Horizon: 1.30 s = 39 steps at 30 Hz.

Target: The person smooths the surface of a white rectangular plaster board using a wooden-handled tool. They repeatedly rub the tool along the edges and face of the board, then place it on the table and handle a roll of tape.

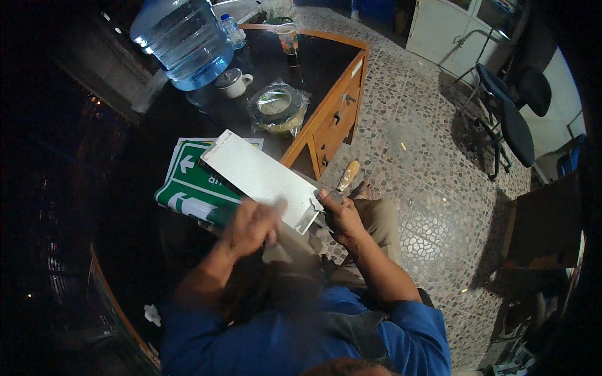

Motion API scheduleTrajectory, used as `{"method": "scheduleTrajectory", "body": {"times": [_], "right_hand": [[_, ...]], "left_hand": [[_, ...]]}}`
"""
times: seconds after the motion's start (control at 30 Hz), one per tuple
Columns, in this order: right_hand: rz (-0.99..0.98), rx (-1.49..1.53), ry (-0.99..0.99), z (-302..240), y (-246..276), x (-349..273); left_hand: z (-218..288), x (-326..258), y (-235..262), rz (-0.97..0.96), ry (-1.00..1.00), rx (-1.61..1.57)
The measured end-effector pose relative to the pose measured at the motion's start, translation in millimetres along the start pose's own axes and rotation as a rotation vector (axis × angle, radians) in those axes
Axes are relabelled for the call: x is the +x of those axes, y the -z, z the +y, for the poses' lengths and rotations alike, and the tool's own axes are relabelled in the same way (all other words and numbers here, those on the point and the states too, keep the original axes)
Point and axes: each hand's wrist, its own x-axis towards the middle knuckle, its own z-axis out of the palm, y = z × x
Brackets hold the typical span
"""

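Note:
A long white rectangular panel or shallow box lies slantwise before me, its far end over a green sign sheet. At its near right corner, my right hand is closed, the thumb pressing beside a ragged, peeling patch. Just beyond those fingers juts a tool's worn yellowish handle; whether the same hand grips its other end, I cannot tell. Motion blurs my left hand, which is beside the panel's near left edge. Its fingers look bent, but what they hold, if anything, is unclear.
On the dark desk are a large water bottle, a white mug, plastic-wrapped tape rolls, a small bottle and a patterned cup. Office chairs and a brown box occupy the right side.

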Motion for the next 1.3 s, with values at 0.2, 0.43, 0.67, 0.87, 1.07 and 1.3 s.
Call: {"method": "scheduleTrajectory", "body": {"times": [0.2,0.43,0.67,0.87,1.07,1.3], "right_hand": [[-0.171,0.042,-0.093,-1.6,0.1,5.2],[-0.006,-0.057,-0.021,30.1,46.7,19.6],[-0.136,-0.946,1.169,-23.0,28.2,-69.8],[-0.122,-1.078,0.839,0.3,38.7,-44.2],[-0.243,-1.015,1.288,-4.9,24.3,-64.9],[-0.231,-0.963,1.005,11.6,42.5,-45.0]], "left_hand": [[-115.3,0.5,-90.5,0.266,-0.143,-0.690],[-68.3,33.8,-95.5,0.329,-0.440,-1.228],[-53.4,50.9,-94.0,0.379,-0.557,-1.110],[-43.5,49.0,-100.3,0.401,-0.610,-1.205],[-45.8,48.9,-96.2,0.495,-0.513,-1.127],[-43.5,53.9,-97.8,0.481,-0.542,-1.186]]}}
